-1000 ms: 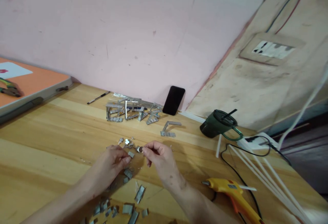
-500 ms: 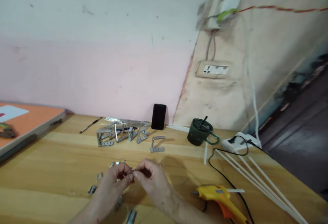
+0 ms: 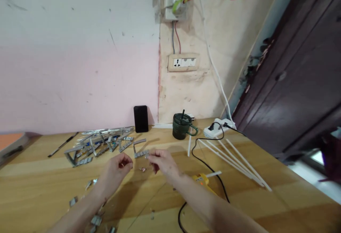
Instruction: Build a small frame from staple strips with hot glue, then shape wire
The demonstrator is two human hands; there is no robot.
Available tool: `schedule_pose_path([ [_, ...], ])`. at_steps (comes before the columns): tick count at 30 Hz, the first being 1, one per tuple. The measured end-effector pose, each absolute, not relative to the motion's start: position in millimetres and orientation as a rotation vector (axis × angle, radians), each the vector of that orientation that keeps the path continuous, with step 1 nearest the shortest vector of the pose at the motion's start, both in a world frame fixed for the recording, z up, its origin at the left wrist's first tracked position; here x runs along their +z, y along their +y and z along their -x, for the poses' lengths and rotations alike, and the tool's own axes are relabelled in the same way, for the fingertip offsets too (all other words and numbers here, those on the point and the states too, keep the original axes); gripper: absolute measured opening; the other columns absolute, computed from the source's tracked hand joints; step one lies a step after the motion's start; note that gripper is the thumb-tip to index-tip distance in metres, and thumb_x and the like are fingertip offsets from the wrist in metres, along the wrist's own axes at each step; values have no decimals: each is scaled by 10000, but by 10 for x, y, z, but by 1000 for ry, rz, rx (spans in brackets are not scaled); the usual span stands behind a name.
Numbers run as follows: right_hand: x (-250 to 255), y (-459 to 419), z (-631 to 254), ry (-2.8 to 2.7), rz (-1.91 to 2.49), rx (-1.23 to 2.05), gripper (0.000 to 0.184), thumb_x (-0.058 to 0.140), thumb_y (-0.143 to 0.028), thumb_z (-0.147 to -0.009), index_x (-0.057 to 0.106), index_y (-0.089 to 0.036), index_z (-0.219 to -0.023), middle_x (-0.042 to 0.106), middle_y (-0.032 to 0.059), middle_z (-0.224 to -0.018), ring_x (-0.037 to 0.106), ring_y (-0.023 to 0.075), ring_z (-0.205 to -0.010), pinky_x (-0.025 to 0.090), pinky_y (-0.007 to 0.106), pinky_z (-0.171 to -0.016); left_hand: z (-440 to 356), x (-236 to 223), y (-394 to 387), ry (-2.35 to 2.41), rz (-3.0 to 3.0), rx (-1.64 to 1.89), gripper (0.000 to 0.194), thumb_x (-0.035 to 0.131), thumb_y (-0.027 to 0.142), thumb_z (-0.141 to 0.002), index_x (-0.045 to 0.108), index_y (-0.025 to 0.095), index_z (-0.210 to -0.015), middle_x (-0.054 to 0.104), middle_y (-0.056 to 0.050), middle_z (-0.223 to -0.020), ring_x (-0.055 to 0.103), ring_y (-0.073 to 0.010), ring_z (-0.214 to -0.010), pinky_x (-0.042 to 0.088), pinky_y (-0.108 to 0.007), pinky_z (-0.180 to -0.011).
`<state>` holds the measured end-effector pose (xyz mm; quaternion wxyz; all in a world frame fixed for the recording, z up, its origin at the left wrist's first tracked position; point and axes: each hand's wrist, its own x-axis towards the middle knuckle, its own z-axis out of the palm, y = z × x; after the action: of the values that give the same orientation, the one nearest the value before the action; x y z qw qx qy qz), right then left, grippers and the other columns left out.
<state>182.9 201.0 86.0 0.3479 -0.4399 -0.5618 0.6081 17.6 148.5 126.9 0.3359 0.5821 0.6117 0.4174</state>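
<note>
My left hand [image 3: 118,168] hovers over the wooden table [image 3: 271,204], fingers curled in a pinch; what it holds is too small to make out. My right hand [image 3: 162,162] is a little to its right, fingertips pinched on a small shiny metal piece [image 3: 147,156]. A tiny reddish scrap [image 3: 143,169] lies on the table between the hands. Small silver metal pieces [image 3: 92,182] are scattered below my left forearm. A pile of glued silver strips [image 3: 99,144] lies farther back, and an L-shaped silver strip [image 3: 140,148] sits just beyond the hands.
A black phone [image 3: 141,118] leans on the wall. A dark green mug [image 3: 182,126], white power strip [image 3: 218,129], white glue sticks [image 3: 234,156], a black cable and a yellow glue gun [image 3: 203,181] lie right. A pen [image 3: 61,144] lies left. A dark door stands at right.
The camera tilted up and turned right, showing the wall sockets and door. My hands, close together before, have drawn slightly apart, each still pinched.
</note>
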Motion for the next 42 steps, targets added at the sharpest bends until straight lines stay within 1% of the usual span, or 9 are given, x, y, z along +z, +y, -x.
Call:
schedule_pose_path([
  [2,837,2082,-1902,-1436,1145,1609,180,512,-292,-901,576,-125,-875,582,-23,-731,536,73,-529,461,210,-481,-209,1276,1573,1594,-1521,1115,79,637,262,-670,632,189,-641,600,18,-580,504,-160,-556,358,-257,-554],
  [5,871,2046,-1909,-1424,1108,1661,159,542,-248,-877,577,-122,-787,560,-48,-635,483,54,-449,422,187,-438,-283,1249,1653,1544,-1519,1118,152,658,297,-676,664,188,-781,644,5,-656,548,-171,-607,392,-263,-584],
  [11,953,1870,-1724,-1426,1076,1671,163,563,-181,-757,539,-153,-598,481,-78,-479,403,43,-364,322,170,-373,-325,1176,1599,1500,-1446,1117,128,662,285,-660,629,178,-600,620,16,-546,544,-154,-543,408,-254,-555],
  [18,790,1753,-1386,-1658,1105,1669,84,579,-151,-680,558,-174,-602,483,-78,-447,426,68,-377,310,185,-387,69,1366,1332,1653,-1343,1305,100,690,267,-633,642,180,-648,608,25,-579,519,-145,-579,394,-237,-567],
  [23,713,1598,-1028,-1833,1123,1692,153,684,-152,-574,559,-182,-492,430,-93,-357,390,66,-353,244,196,-386,316,1468,1205,1710,-1294,1371,101,672,260,-662,648,183,-723,623,18,-648,518,-144,-605,391,-233,-563],
  [29,769,1691,-1024,-1747,1053,1844,55,619,-206,-672,625,-165,-636,556,-56,-470,426,64,-340,297,190,-367,376,1422,1181,1662,-1308,1343,95,659,260,-679,661,180,-730,630,13,-650,525,-143,-602,391,-233,-553],
  [35,933,1800,-1361,-1422,955,1928,276,602,-429,-694,600,-153,-686,566,-41,-529,448,63,-358,349,198,-375,108,1286,1355,1567,-1370,1263,106,642,262,-680,627,170,-729,622,17,-612,564,-146,-585,430,-247,-568],
  [39,941,1860,-1519,-1292,937,1913,281,697,-407,-604,577,-154,-626,560,-45,-507,441,60,-359,345,201,-374,-127,1196,1520,1525,-1444,1228,94,610,269,-680,581,180,-671,610,25,-582,580,-150,-568,455,-258,-557],
  [42,919,1925,-1595,-1241,961,1870,225,689,-351,-653,585,-151,-658,551,-56,-503,433,54,-361,338,193,-376,-231,1138,1620,1529,-1516,1203,89,592,267,-688,577,181,-668,623,19,-588,589,-151,-563,468,-263,-553],
])
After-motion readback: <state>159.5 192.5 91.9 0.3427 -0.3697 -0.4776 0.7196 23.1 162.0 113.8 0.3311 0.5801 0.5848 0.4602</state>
